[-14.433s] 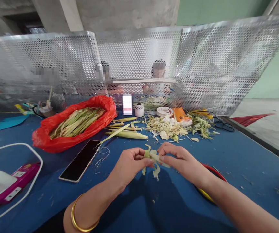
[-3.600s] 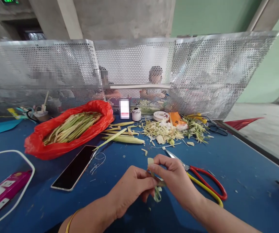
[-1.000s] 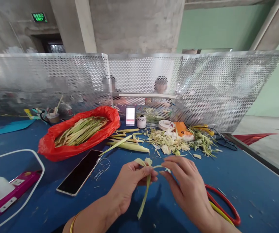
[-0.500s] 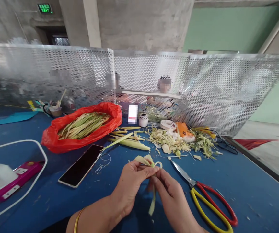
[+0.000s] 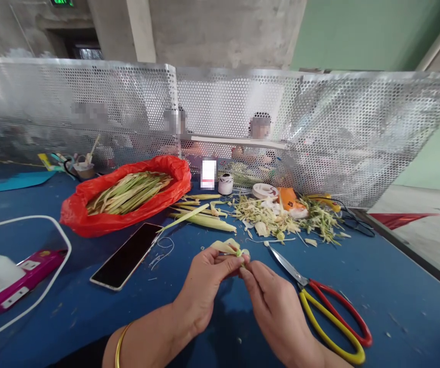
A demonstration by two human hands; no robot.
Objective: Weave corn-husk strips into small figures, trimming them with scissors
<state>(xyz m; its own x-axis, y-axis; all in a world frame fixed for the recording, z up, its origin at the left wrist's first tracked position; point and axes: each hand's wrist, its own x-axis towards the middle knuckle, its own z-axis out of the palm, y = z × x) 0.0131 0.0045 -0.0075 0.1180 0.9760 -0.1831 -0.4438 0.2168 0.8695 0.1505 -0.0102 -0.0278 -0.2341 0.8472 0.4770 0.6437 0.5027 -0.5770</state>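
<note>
My left hand is closed in a pinch on a pale green leaf strip, which is bent and gathered above the fingers. Close against it, my right hand also pinches the strip, its fingertips at the gathered part. The strip's lower end is hidden by the hands. To the right of my right hand lie scissors with one red and one yellow handle, blades pointing away to the left. Beyond the hands are several loose husk-like leaf pieces and a heap of plant scraps.
A red plastic bag holds many green strips. A dark phone lies left of the hands, near a magenta power strip with a white cable. A tape roll and thread spool stand before the perforated metal screen; people sit behind it.
The strip's end that hung below my hands is no longer visible, and the loop at the right is smaller. My right hand has turned inward. The view has tipped slightly down.
</note>
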